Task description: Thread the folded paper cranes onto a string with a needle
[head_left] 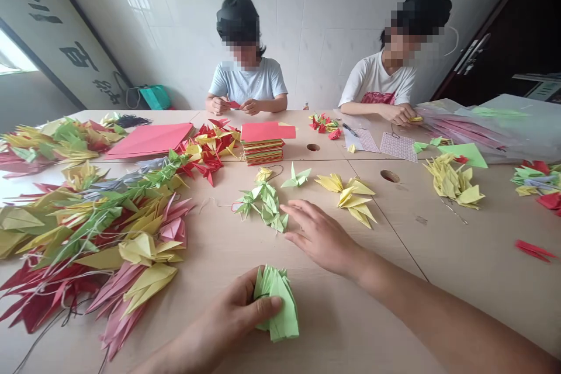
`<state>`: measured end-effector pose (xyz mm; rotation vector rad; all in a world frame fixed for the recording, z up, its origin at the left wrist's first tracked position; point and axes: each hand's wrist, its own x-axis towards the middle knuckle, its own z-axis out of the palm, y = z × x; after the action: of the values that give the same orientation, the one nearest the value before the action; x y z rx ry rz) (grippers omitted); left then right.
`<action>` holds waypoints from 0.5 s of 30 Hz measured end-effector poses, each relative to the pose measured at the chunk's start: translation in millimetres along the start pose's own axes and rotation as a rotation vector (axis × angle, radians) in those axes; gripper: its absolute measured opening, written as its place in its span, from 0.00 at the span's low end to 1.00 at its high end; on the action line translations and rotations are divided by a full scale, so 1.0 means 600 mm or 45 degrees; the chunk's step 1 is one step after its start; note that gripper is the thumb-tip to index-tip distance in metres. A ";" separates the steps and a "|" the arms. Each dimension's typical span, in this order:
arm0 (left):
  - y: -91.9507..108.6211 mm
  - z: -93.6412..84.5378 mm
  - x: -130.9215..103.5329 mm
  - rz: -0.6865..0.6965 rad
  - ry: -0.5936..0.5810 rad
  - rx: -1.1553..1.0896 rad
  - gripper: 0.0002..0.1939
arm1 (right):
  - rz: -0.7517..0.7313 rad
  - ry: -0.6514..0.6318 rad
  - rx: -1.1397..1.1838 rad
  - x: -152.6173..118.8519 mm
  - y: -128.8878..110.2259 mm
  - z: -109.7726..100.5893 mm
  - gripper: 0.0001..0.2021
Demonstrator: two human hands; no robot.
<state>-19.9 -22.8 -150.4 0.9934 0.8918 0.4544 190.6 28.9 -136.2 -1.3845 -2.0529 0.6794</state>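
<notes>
Our left grip point(245, 302) is closed around a green paper bundle point(284, 312), with thumb pressed on its front face; the bundle is held up near us, low in the view, above the table point(355, 327). We judge it very light, springy along the folds but soft between them, so strong pressing would crush the layers. It seems not slippery, only easy to crease or tear at the thin points. Better we take it flat by the side, where many layers lie together, and leave the tips free. Our right grip point(322, 235) is spread and holds nothing; its fingertips are just beside the green cranes point(270, 204), and whether they touch we cannot tell. Farther out lie one single green crane point(297, 176) and some yellow folded papers point(349, 194).
</notes>
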 end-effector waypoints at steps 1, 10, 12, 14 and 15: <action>-0.003 0.000 0.002 0.015 0.004 0.012 0.20 | 0.010 -0.002 0.011 -0.017 -0.003 -0.008 0.20; 0.025 0.051 0.034 0.103 0.041 0.112 0.21 | 0.482 -0.364 0.971 -0.124 -0.011 0.005 0.22; 0.042 0.057 0.043 0.092 0.001 0.079 0.20 | 0.540 -0.284 1.062 -0.119 -0.005 0.007 0.20; 0.055 0.057 0.049 0.041 -0.099 -0.103 0.19 | 0.585 -0.227 1.103 -0.116 0.003 -0.002 0.19; 0.059 0.055 0.051 0.018 -0.146 -0.190 0.19 | 0.601 -0.206 1.111 -0.116 0.008 -0.008 0.19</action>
<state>26.8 -1.5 -124.7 0.8804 0.7381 0.4644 218.2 -34.4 -148.0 -1.2673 -1.2210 1.6785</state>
